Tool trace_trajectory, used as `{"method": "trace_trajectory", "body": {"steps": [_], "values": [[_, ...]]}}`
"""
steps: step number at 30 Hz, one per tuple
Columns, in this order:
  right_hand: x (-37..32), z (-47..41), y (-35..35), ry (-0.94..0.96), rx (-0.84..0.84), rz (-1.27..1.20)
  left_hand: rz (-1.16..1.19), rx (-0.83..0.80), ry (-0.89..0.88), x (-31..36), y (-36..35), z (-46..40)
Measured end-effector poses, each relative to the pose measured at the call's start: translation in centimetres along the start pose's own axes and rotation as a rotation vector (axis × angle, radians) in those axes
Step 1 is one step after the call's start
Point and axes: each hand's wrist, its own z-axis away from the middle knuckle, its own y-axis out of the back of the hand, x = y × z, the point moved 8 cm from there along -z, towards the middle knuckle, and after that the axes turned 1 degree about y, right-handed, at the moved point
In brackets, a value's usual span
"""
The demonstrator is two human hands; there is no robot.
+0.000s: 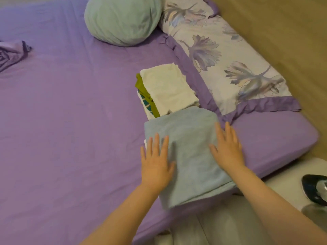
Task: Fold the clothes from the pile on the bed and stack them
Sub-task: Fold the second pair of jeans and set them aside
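Observation:
A folded light-blue cloth [190, 138] lies at the near edge of the purple bed [70, 103]. My left hand [156, 162] rests flat on its left side, fingers straight. On the cloth's right side lies my right hand [227, 147], flat as well, fingers spread. Just behind the blue cloth stands a stack of folded clothes [164, 87]: a white piece on top, with green and teal-patterned pieces showing at its left edge.
A round mint-green cushion [122, 20] sits at the head of the bed. A floral pillow [230, 62] lies along the right edge. A patterned purple fabric [12, 53] shows at far left. An iron [315, 189] rests on a white surface at right.

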Motion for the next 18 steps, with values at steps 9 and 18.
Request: {"method": "trace_trajectory", "body": {"steps": [9,18], "values": [[-3.1,-2.5,-5.4,0.316,-0.08,0.235,-0.237,-0.207,-0.193,1.4,-6.5,-1.9],[-3.6,-4.9,-7.4,0.266,-0.286,0.328,-0.273,-0.393,-0.121,1.5,-7.9,-3.8]]}}
